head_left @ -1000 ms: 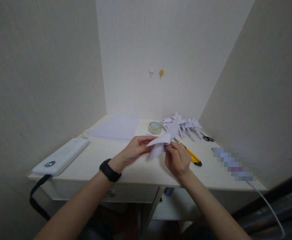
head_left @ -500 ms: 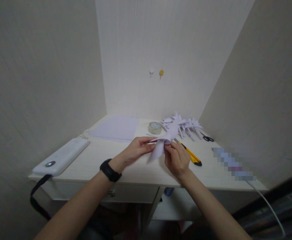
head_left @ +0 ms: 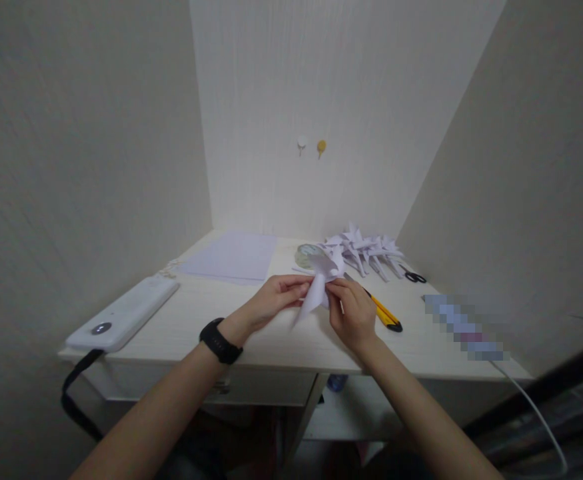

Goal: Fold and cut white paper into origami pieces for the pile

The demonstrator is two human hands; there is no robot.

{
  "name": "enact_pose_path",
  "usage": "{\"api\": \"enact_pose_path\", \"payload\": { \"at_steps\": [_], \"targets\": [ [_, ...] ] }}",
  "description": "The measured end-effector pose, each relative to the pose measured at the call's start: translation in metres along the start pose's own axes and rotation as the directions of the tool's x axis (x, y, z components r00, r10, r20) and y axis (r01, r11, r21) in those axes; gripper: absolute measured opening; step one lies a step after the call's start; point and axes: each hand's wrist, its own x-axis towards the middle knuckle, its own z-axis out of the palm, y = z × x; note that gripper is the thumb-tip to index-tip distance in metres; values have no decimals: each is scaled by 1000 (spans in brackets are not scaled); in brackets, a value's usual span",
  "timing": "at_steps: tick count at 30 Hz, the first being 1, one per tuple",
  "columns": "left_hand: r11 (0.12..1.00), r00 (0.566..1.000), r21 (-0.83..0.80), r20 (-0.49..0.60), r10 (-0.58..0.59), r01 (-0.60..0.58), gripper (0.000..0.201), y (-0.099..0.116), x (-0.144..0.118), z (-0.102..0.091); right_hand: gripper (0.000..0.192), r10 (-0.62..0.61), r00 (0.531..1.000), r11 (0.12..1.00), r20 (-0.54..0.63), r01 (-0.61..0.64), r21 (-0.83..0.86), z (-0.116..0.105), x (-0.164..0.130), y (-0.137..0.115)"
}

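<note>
Paper piece (head_left: 321, 283), partly folded it seems, sits pinched between left hand (head_left: 271, 303) and right hand (head_left: 354, 313) above the desk (head_left: 181, 320), near a yellow cutter (head_left: 384, 312).

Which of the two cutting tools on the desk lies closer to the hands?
The yellow utility knife, lying right beside the right hand. The black scissors lie farther back, past the pile of folded paper pieces.

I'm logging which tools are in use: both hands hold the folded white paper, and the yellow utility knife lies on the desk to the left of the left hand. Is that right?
Not quite. The head view shows the yellow utility knife on the desk just right of the right hand, not left of the left hand. Both hands do hold the folded white paper.
</note>
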Motion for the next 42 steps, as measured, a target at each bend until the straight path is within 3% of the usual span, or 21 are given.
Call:
{"api": "enact_pose_path", "payload": {
  "at_steps": [4,9,16,23,29,35,42],
  "targets": [
    [998,996,43,-76,41,-38,37,-3,4,0,17,74,996,990,59,-81,116,-1,4,-2],
    [996,986,85,-165,17,-3,28,-4,5,1,15,150,982,962,112,-171,212,1,11,-10],
    [999,990,17,-135,-30,33,32,6,1,6,16,234,957,930,170,-271,246,10,21,-24],
    [969,990,-243,-114,-78,48,29,-6,5,-5,12,250,939,912,235,-310,270,5,34,-20],
    [971,994,-238,-104,-45,19,27,-17,9,-13,15,190,942,935,277,-259,242,-2,39,-17],
    [989,998,-148,-69,-12,2,27,-15,7,-12,15,107,941,980,322,-155,127,-3,36,-15],
    [995,997,-96,-73,-4,-3,27,-9,6,-8,16,75,947,978,312,-131,161,-14,37,-6]
  ]
}}
